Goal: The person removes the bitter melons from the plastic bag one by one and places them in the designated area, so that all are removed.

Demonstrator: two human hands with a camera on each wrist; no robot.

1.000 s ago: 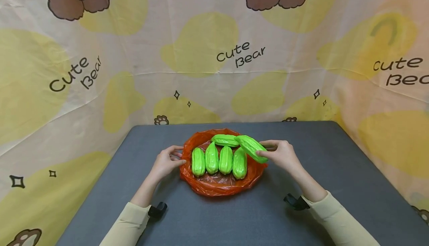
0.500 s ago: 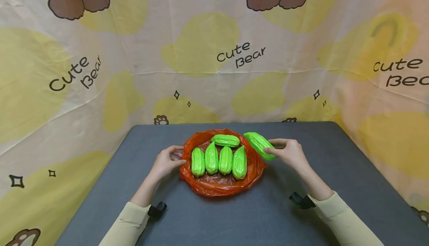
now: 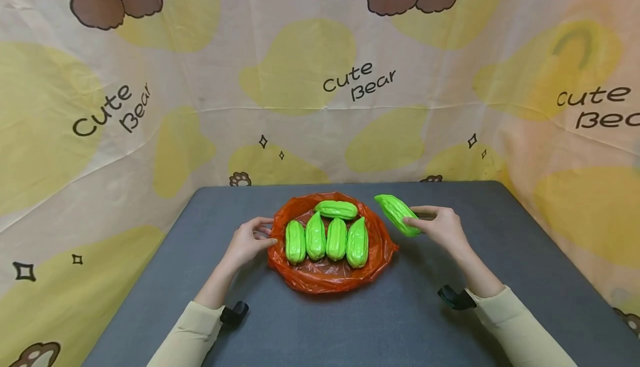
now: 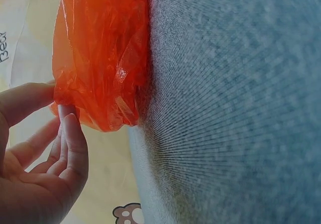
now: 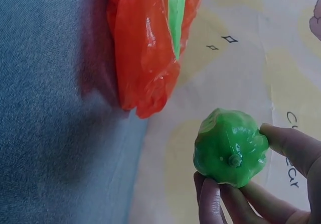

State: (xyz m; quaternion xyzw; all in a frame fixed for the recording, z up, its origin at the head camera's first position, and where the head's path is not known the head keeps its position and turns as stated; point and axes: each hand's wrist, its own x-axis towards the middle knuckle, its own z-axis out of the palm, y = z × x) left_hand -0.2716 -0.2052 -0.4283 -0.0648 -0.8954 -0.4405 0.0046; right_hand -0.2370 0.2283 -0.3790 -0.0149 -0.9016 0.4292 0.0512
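My right hand (image 3: 442,227) grips a bright green bitter melon (image 3: 398,215) by its near end, off to the right of the red plastic bag (image 3: 315,285). In the right wrist view the melon's blunt end (image 5: 230,148) faces the camera, with thumb and fingers on opposite sides. My left hand (image 3: 248,241) pinches the bag's left rim, and the left wrist view shows the red film (image 4: 103,58) between thumb and fingers. Inside the open bag lie several more bitter melons: a row standing lengthwise in front and one melon (image 3: 336,209) crosswise behind them.
The bag sits on a dark grey table (image 3: 320,333), toward its back edge. A patterned cloth (image 3: 300,78) hangs behind and at both sides. Each wrist wears a black camera mount, such as the left mount (image 3: 235,313).
My right hand has carried the bitter melon rightward, from over the bag's right side to beyond its rim. The left hand and the bag have stayed put.
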